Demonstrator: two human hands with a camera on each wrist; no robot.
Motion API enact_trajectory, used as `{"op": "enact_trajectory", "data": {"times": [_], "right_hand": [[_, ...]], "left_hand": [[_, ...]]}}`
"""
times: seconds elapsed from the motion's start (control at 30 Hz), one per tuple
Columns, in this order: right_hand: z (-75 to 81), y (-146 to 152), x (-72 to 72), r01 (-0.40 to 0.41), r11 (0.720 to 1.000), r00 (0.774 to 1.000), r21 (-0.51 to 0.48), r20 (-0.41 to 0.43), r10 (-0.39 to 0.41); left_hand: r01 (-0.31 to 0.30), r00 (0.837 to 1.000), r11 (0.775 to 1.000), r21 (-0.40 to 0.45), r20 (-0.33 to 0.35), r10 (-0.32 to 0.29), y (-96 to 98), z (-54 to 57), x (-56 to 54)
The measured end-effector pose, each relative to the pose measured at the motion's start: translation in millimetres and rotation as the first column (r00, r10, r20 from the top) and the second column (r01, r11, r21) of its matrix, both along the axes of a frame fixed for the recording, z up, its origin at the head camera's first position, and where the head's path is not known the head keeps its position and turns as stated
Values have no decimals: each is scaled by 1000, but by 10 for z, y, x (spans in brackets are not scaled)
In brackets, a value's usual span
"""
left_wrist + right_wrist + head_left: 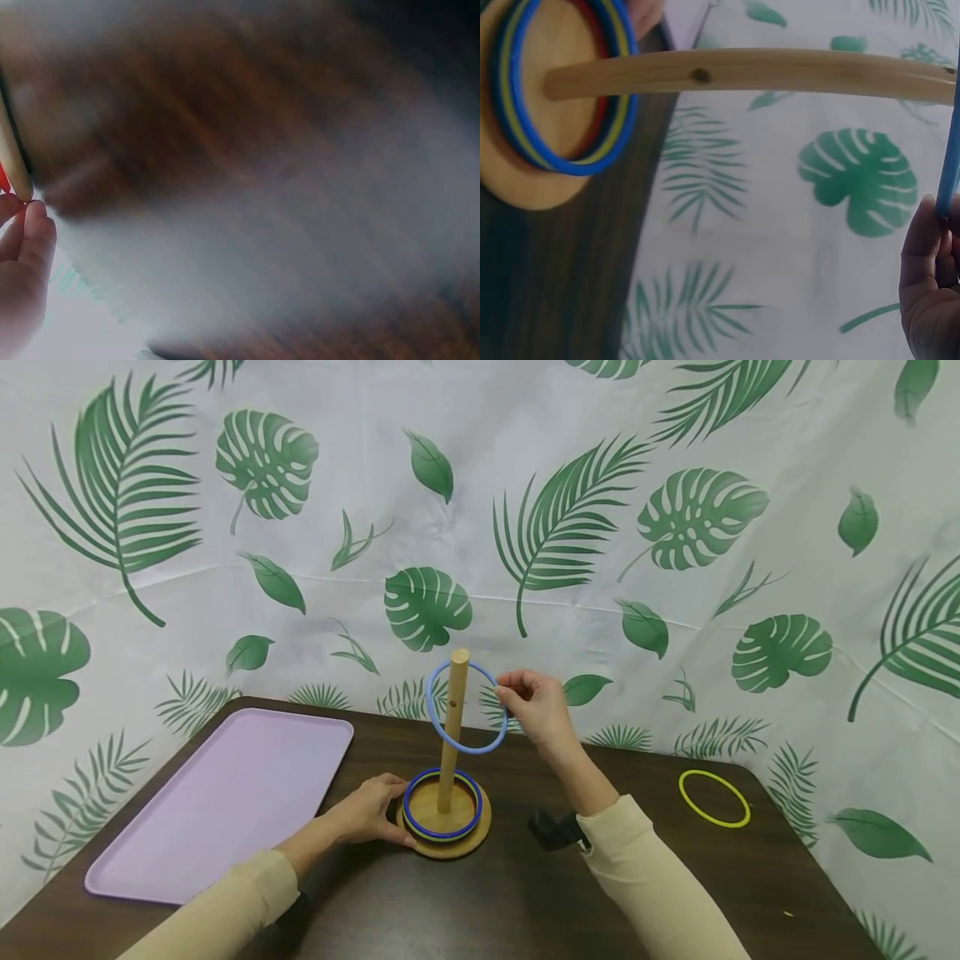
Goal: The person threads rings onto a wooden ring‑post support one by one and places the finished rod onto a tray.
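The right hand (538, 706) pinched a light blue ring (476, 752) between thumb and fingertips. Most of the ring stretched to the left of that hand, tilted, near the top of a wooden post (452, 727); its lower edge crossed in front of the post. Below and left of the right hand, the left hand (367, 810) gripped the edge of a round wooden base (450, 850), thumb on the near side, fingers on the far side.

The right wrist view caught only a sliver of the held ring, yet showed colours in the stack around the post's foot: a blue ring (581, 169) uppermost, a yellow band (515, 82), and red (601, 112) inside. The left wrist view was mostly blurred tabletop (225, 150). Only the head view held the yellow ring (731, 825), lying right of the right hand, and the whole lilac tray (232, 793), left of the left hand.

The pinched ring looked thin, smooth and round.
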State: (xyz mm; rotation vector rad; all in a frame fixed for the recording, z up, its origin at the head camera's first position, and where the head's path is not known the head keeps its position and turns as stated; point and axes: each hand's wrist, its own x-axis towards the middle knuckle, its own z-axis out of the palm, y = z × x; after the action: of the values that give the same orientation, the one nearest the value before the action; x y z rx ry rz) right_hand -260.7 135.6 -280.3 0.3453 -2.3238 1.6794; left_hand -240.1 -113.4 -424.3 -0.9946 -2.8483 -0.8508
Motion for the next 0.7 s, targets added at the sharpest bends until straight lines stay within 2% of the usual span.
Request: {"op": "enact_trajectory", "data": {"times": [0.1,0.37,0.53,0.7], "right_hand": [[-127,5,2,18,999,1000,36,-1,-18],[-598,10,28,42,992,998,121,30,-46],[-824,2,54,68,973,996,219,36,-78],[-991,-15,61,62,954,997,293,24,-72]], "left_hand": [[3,1000,1000,2,-10,-3,2,-1,-3],[9,1000,1000,5,-11,-9,1,-6,10],[0,1000,1000,-2,-20,0,0,-4,3],[2,1000,1000,-6,-26,-2,-3,-15,-13]]}}
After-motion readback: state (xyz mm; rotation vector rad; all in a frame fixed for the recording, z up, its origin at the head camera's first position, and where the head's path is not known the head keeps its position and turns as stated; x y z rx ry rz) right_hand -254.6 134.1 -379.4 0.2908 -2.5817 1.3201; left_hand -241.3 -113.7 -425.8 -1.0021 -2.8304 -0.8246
